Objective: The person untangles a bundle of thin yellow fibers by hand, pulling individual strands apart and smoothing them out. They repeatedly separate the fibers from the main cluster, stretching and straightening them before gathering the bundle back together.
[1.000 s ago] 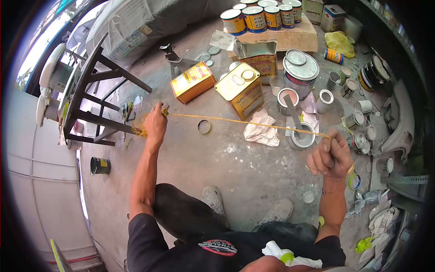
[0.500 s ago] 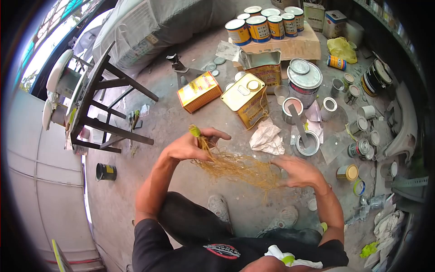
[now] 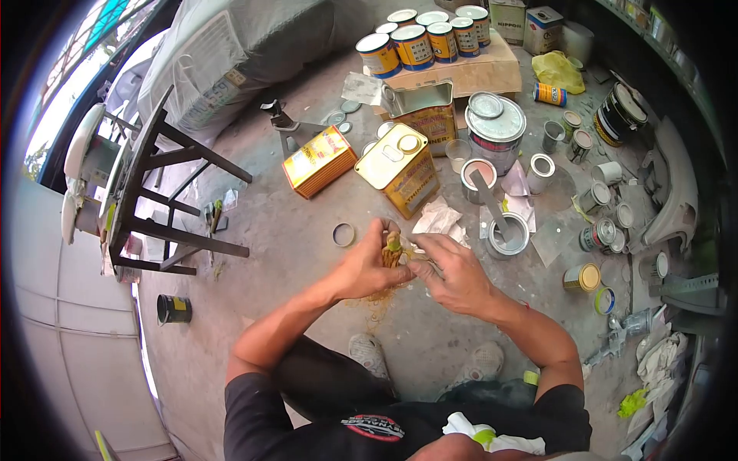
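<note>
My left hand (image 3: 360, 265) is closed around a bundle of thin yellow-brown strings (image 3: 391, 257) with a greenish top end, held upright between thumb and fingers. Loose strands dangle beneath it, over the floor. Close against its right side is my right hand (image 3: 458, 278), with bent fingers pinching at the strings near the top. Just beyond the hands lie a crumpled whitish cloth (image 3: 440, 220) and a round lid or ring (image 3: 344, 234). A yellow thinner tin (image 3: 406, 177) stands behind them.
Another yellow tin (image 3: 319, 161) lies to the left, near a dark metal stand (image 3: 173, 203). To the right are an open can with a stirring stick (image 3: 508, 238), a large paint can (image 3: 496, 127) and several smaller cans. Paint cans (image 3: 413, 48) stand on a cardboard box (image 3: 461, 75).
My hands have come together from being apart. The strings, spread between them before, are now gathered in my left hand and hang down. The view has shifted slightly.
</note>
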Motion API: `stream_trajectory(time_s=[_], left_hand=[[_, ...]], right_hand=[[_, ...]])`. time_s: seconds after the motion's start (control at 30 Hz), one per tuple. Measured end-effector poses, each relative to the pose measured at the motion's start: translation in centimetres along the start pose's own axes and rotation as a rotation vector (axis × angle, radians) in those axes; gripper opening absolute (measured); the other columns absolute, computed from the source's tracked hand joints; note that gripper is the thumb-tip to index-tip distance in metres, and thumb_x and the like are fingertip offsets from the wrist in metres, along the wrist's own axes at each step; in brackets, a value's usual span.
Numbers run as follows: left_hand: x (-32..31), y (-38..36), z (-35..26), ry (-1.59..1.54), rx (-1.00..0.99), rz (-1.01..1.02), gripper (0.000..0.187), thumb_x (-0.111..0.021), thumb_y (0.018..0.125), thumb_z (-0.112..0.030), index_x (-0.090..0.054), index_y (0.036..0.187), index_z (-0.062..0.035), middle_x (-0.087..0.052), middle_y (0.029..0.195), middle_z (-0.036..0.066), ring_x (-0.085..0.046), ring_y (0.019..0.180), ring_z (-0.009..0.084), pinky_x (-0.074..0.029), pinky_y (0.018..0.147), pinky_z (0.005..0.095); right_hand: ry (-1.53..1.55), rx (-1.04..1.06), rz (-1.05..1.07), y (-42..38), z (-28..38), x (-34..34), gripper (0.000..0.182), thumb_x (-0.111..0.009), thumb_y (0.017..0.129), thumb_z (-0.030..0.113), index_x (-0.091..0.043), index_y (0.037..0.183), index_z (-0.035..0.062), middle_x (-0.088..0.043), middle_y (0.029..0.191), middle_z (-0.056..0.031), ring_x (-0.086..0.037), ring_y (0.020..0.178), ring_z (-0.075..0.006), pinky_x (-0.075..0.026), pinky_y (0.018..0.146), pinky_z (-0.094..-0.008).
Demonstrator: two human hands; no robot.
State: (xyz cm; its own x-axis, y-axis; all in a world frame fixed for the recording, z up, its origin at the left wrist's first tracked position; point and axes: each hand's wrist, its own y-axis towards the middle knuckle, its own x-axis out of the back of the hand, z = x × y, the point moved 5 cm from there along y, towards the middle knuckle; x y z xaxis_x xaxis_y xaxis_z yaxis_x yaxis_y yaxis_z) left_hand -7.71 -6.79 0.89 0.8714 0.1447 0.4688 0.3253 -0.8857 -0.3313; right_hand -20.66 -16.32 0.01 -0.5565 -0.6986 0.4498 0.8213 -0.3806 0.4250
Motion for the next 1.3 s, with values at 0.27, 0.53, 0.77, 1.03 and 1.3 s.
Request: stream_trajectory(time_s=[0.27, 0.53, 0.77, 1.03, 1.3], left_hand=[[-0.6, 0.2, -0.4, -0.164, -0.072, 0.210, 0.043, -0.050, 0.101, -0.028, -0.048, 0.137, -0.0047, -0.045, 0.139, 0.011, -0.046, 0.122, 0.0179, -0.042, 0.099, 0.0330], [1.8, 0.8, 0.0, 0.380, -0.116, -0.074, 0.028, -0.065, 0.090, -0.034, -0.070, 0.109, -0.0142, -0.041, 0.143, 0.019, -0.052, 0.120, 0.0355, -0.044, 0.098, 0.0441], [1.1, 1.1, -0.4, 0.254, -0.248, -0.063, 0.024, -0.068, 0.090, -0.026, -0.069, 0.103, -0.0055, -0.064, 0.112, 0.011, -0.064, 0.091, 0.0215, -0.050, 0.083, 0.0335], [2.1, 1.4, -0.4, -0.272, -0.286, -0.111, 0.020, -0.064, 0.093, -0.016, -0.063, 0.106, -0.0005, -0.062, 0.087, 0.000, -0.057, 0.081, 0.0087, -0.047, 0.072, 0.0247], [17.8, -3.4, 3.3, -0.435, -0.384, -0.924, 0.020, -0.058, 0.097, -0.025, -0.059, 0.102, -0.0064, -0.060, 0.081, -0.002, -0.052, 0.063, 0.0036, -0.043, 0.053, 0.0189]], right_hand=[[0.274, -0.244, 0.073, 0.8, -1.3, 1.5, 0.020, -0.060, 0.090, 0.018, -0.068, 0.095, 0.0005, -0.062, 0.075, -0.0169, -0.064, 0.073, -0.0284, -0.048, 0.063, -0.0368], [0.565, -0.552, 0.314, -0.2, -5.6, -1.2, 0.028, -0.065, 0.090, 0.022, -0.069, 0.098, -0.0040, -0.064, 0.077, 0.0013, -0.054, 0.069, -0.0062, -0.043, 0.060, -0.0237], [0.745, -0.654, 0.355, -0.1, -4.2, -1.8, 0.021, -0.073, 0.081, 0.016, -0.072, 0.091, -0.0023, -0.066, 0.072, -0.0030, -0.057, 0.064, -0.0073, -0.045, 0.060, -0.0249], [0.433, -0.410, 0.191, 0.9, -3.2, 0.0, 0.016, -0.073, 0.084, 0.016, -0.071, 0.086, 0.0000, -0.061, 0.063, 0.0010, -0.050, 0.058, -0.0035, -0.039, 0.051, -0.0238], [-0.220, -0.572, 0.369, -10.3, -15.9, -2.4, 0.030, -0.065, 0.086, 0.030, -0.070, 0.094, 0.0006, -0.066, 0.079, -0.0213, -0.067, 0.074, -0.0323, -0.049, 0.068, -0.0437]])
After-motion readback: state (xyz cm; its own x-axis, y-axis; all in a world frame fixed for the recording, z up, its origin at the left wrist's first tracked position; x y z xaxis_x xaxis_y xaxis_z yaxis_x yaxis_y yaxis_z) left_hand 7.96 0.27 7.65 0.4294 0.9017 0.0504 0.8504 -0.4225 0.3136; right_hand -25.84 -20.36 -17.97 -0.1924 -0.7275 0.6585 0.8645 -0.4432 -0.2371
